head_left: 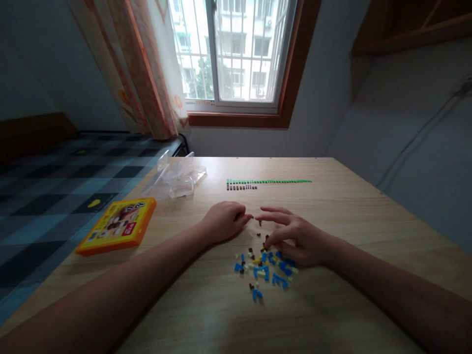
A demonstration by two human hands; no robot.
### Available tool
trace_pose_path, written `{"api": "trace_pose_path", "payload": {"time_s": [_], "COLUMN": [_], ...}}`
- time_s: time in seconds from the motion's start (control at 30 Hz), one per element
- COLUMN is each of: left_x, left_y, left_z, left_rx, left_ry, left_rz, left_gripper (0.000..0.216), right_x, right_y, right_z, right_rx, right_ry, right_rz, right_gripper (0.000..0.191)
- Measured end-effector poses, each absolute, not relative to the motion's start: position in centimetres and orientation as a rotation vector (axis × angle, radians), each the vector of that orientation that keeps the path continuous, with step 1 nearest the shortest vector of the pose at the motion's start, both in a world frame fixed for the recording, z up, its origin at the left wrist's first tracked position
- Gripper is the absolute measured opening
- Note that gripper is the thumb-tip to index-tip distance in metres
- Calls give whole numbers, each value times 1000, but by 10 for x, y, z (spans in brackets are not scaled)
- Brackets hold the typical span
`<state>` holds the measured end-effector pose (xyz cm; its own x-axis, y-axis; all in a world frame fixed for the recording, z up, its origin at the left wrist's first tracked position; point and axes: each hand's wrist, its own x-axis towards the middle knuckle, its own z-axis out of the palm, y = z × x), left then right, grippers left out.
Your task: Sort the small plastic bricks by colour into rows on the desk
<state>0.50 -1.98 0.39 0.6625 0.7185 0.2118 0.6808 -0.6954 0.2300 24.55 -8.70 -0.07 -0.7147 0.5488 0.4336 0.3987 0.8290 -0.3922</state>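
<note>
A loose pile of tiny bricks (263, 270), mostly blue with some yellow, white and brown ones, lies on the wooden table (332, 206). My right hand (295, 238) rests at the pile's far edge, thumb and finger pinched on a small brown piece while the index finger points left. My left hand (224, 221) lies just left of it, fingers curled shut; whatever it holds is hidden. The fingertips of both hands nearly meet. Farther back, a row of green bricks (269, 181) runs across the table, with a shorter row of brown bricks (241, 187) beneath it.
An orange box (118, 225) lies at the table's left edge. Crumpled clear plastic packaging (177, 179) sits behind it. A bed with a checked cover (55, 187) adjoins the table on the left. A window and curtain stand beyond.
</note>
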Motion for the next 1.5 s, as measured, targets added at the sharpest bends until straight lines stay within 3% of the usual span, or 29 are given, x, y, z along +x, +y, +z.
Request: {"api": "trace_pose_path", "payload": {"time_s": [0.4, 0.93, 1.5], "left_x": [5, 3, 2], "left_y": [-19, -18, -4], "left_z": [2, -1, -3], "left_rx": [2729, 2684, 2580], "left_ry": [1119, 1253, 1318], "left_rz": [491, 611, 707], "left_gripper": [36, 6, 12], "right_x": [247, 256, 251], "right_y": [-76, -56, -55], "right_z": [-8, -24, -27], "right_rx": [-810, -1021, -961], "right_ry": [-2298, -2238, -2290], "right_rz": [176, 175, 55], "right_gripper": [36, 30, 29]}}
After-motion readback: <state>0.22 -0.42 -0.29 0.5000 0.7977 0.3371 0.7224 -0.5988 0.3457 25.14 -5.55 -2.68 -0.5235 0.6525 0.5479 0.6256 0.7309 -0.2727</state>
